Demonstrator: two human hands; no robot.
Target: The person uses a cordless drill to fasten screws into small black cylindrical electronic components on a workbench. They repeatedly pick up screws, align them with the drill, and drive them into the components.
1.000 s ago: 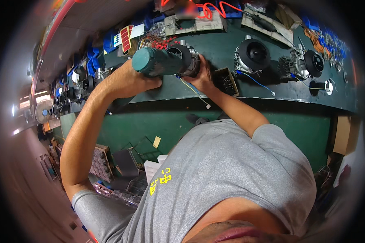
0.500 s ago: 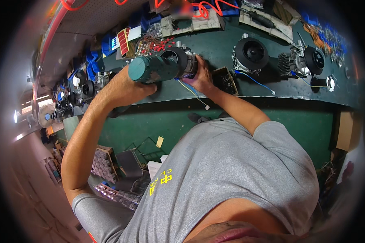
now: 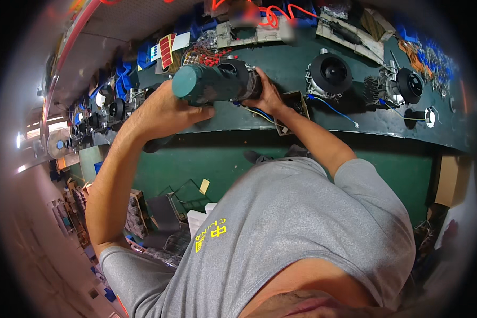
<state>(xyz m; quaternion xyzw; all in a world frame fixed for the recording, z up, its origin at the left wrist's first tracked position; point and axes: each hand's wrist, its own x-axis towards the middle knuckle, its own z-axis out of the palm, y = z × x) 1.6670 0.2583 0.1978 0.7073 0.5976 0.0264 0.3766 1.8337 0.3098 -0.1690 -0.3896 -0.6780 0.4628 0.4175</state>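
Observation:
My left hand [image 3: 167, 114] is closed round a green cordless power tool [image 3: 193, 84], seen mostly from its rounded rear end. The tool's front points right, at a motor unit [image 3: 252, 82] with a black round fan; whether the tip touches it is hidden. My right hand [image 3: 267, 95] grips the right side of this unit, its fingers wrapped partly out of sight. Thin wires [image 3: 262, 113] run from the unit toward the table edge, ending in a white plug. Just right of my right wrist sits a small open box [image 3: 296, 103] of dark small parts.
Two more fan-and-motor units, one with a black fan [image 3: 329, 73], the other farther right [image 3: 409, 86], stand on the green workbench [image 3: 350, 124]. Red-tipped small parts [image 3: 209, 55], red label sheets [image 3: 167, 50] and pale metal fixtures [image 3: 350, 38] lie along the back. A coiled red hose [image 3: 273, 16] hangs above.
The tool and motor unit have shifted slightly, and my right hand has turned a little. The wires' white plug has swung right toward the small box. The whole view has moved slightly.

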